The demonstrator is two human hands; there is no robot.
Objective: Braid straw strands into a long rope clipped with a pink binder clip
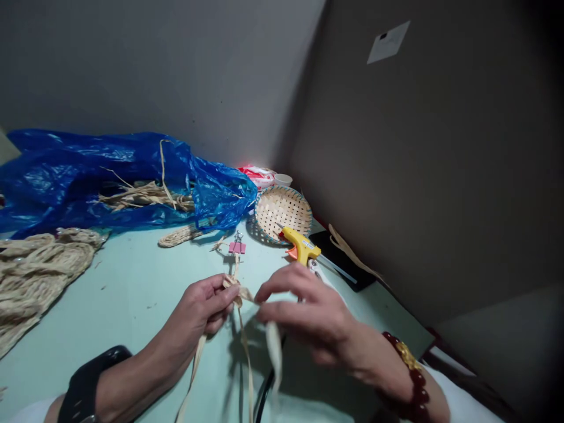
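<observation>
My left hand point(207, 304) pinches a small braid of pale, flat straw strips point(231, 283) between thumb and fingers. A pink binder clip point(237, 247) on the table grips the far end of this braid. To the right, my right hand point(304, 314) has thumb and forefinger closed on one straw strip that runs out from the braid; its loose end point(274, 349) hangs below, blurred by motion. Two more long strips point(245, 346) trail down toward me from under my left hand.
A yellow glue gun point(303, 244) leans against a woven bamboo basket point(284, 211), just beyond my right hand. Behind on the left lies a blue plastic bag point(88, 170) with dry straw point(150, 197). Coiled braid point(39, 270) lies far left. Walls rise behind and right.
</observation>
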